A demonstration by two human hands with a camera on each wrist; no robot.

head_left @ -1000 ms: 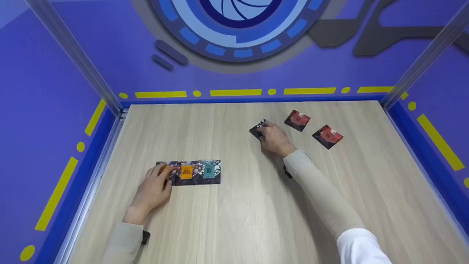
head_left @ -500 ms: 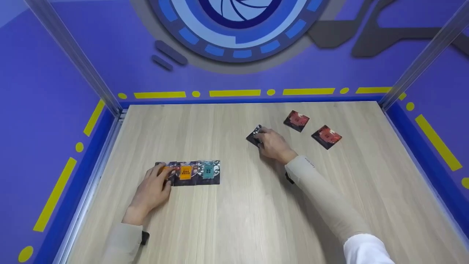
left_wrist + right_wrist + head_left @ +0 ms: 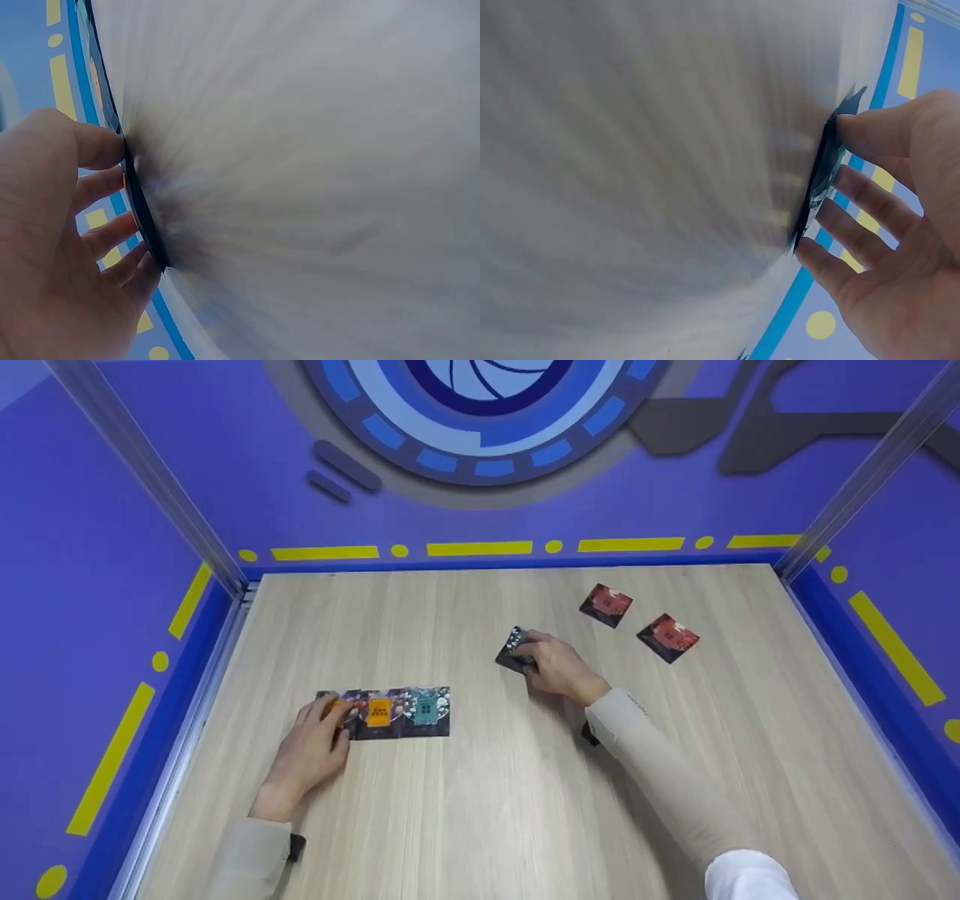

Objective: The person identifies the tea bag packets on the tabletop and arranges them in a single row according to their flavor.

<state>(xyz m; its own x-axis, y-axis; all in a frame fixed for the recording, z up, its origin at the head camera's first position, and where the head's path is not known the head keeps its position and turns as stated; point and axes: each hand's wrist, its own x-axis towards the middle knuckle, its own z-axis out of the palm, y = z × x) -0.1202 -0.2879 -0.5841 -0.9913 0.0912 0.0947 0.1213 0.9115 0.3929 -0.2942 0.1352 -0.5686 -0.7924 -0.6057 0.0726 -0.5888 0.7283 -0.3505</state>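
Three square printed cards lie side by side in a row at the left. My left hand (image 3: 309,742) rests its fingertips on the leftmost card (image 3: 351,723) and partly covers it. Beside that are a card with an orange label (image 3: 380,712) and a card with a teal label (image 3: 426,710). My right hand (image 3: 559,664) touches a dark card with a white-flecked upper part (image 3: 508,658), right of the row and farther back. In the right wrist view, its thumb and extended fingertips lie along this thin card (image 3: 826,165), whose label is mostly hidden.
Two cards with red labels, one near the back (image 3: 607,605) and one farther right (image 3: 669,637), lie apart on the wooden table (image 3: 480,810). Blue-purple walls (image 3: 225,495) with yellow markings enclose the back and both sides.
My right hand has slid the dark card left and toward the front of the table. My left hand has stayed at the row, and the two red-labelled cards have not moved.
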